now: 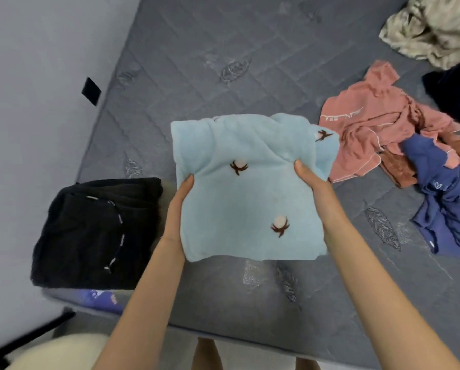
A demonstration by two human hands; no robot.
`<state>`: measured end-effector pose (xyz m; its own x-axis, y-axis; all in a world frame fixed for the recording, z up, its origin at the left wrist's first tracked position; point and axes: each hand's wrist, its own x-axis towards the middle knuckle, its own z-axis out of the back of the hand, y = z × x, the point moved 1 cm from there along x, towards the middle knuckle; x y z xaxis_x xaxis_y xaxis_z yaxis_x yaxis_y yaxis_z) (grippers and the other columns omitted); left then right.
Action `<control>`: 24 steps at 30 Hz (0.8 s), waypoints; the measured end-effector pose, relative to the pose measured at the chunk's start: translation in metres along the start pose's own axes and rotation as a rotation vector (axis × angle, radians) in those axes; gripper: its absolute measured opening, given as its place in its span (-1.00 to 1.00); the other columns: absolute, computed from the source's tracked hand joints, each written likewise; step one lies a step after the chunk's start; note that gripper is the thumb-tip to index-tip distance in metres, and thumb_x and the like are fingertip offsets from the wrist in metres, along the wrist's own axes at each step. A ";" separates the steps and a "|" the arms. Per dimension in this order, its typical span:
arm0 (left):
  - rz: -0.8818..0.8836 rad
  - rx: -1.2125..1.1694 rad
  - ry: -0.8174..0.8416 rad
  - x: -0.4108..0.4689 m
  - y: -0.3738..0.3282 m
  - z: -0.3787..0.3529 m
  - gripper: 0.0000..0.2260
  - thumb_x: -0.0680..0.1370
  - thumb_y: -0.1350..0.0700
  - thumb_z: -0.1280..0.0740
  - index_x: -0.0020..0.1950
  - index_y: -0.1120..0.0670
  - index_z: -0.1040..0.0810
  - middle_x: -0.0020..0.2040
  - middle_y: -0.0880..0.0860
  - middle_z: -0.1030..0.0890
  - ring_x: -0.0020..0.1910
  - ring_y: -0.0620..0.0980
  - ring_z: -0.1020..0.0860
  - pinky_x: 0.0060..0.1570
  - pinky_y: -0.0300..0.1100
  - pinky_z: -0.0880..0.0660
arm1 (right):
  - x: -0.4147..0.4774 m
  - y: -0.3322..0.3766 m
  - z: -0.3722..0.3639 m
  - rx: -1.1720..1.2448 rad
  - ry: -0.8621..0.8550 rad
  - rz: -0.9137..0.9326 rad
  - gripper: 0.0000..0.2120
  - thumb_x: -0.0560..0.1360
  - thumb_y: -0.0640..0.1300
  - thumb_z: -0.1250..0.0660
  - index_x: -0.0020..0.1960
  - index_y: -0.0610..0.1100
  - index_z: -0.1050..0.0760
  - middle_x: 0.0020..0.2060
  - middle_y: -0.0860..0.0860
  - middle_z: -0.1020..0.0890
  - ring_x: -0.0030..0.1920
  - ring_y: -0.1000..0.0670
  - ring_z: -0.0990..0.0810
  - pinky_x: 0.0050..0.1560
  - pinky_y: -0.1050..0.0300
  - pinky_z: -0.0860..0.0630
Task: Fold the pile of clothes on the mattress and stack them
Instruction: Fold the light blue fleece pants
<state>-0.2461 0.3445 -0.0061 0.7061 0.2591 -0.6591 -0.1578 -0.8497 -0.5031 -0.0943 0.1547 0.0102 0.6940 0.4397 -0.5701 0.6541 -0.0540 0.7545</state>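
Both hands hold 1 folded blue fleece top. The left hand grips its left edge and the right hand grips its right edge. Each thumb lies on top and the fingers are tucked under, out of sight. The top is over the middle of the grey mattress, near the person. I cannot tell if its far edge touches the bed.

The top looks soft, thick and light. It is floppy, so I think the folds could slip open if only 1 side is held. Holding both side edges with the fingers flat under it seems the best way to carry it.

To the left lies 1 black pile, folded flat. It looks like the place to stack the blue top. I cannot tell how many pieces are in it.

On the right are 5 loose pieces, not yet folded: 1 pink top, 1 navy piece, 1 brown piece between those 2, 1 beige piece at the far right, and 1 dark piece just near of it.
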 end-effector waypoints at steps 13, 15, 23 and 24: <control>-0.086 0.134 -0.010 -0.136 -0.179 0.104 -0.60 0.43 -0.21 -0.36 0.15 -0.02 -0.66 0.15 0.08 -0.65 0.09 0.11 -0.64 -0.12 -0.04 -0.60 | -0.092 -0.022 -0.215 -0.019 0.103 0.021 -0.57 0.37 0.23 -0.46 0.18 0.11 -0.61 0.13 0.00 -0.67 0.13 -0.07 -0.65 0.16 -0.12 -0.54; -0.086 0.140 -0.035 -0.145 -0.198 0.133 -0.53 0.37 -0.24 -0.41 0.17 -0.01 -0.65 0.16 0.09 -0.64 0.10 0.13 -0.63 -0.11 -0.02 -0.60 | -0.094 -0.041 -0.242 -0.009 0.114 0.012 -0.54 0.39 0.23 -0.44 0.23 0.06 -0.58 0.13 -0.02 -0.67 0.13 -0.07 -0.65 0.15 -0.11 -0.55; -0.010 0.229 -0.235 -0.117 -0.202 0.241 -0.55 0.38 -0.34 -0.32 0.04 -0.07 -0.70 0.10 0.07 -0.67 0.02 0.07 -0.66 -0.21 -0.09 -0.61 | -0.054 -0.125 -0.291 -0.101 0.173 -0.111 -0.46 0.45 0.22 -0.35 0.35 -0.02 -0.48 0.16 -0.02 -0.65 0.16 -0.05 -0.63 0.16 -0.04 -0.58; 0.031 0.259 -0.274 -0.110 -0.194 0.253 -0.56 0.39 -0.34 -0.30 0.04 -0.07 -0.70 0.09 0.07 -0.67 0.01 0.07 -0.66 -0.20 -0.10 -0.61 | -0.047 -0.139 -0.289 -0.137 0.158 -0.155 -0.46 0.45 0.22 -0.35 0.35 -0.02 -0.47 0.16 -0.02 -0.65 0.17 -0.06 -0.63 0.21 -0.07 -0.55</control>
<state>-0.4683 0.5968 0.0225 0.4928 0.3780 -0.7837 -0.3700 -0.7241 -0.5820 -0.3047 0.4004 0.0262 0.5257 0.5686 -0.6328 0.6946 0.1425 0.7051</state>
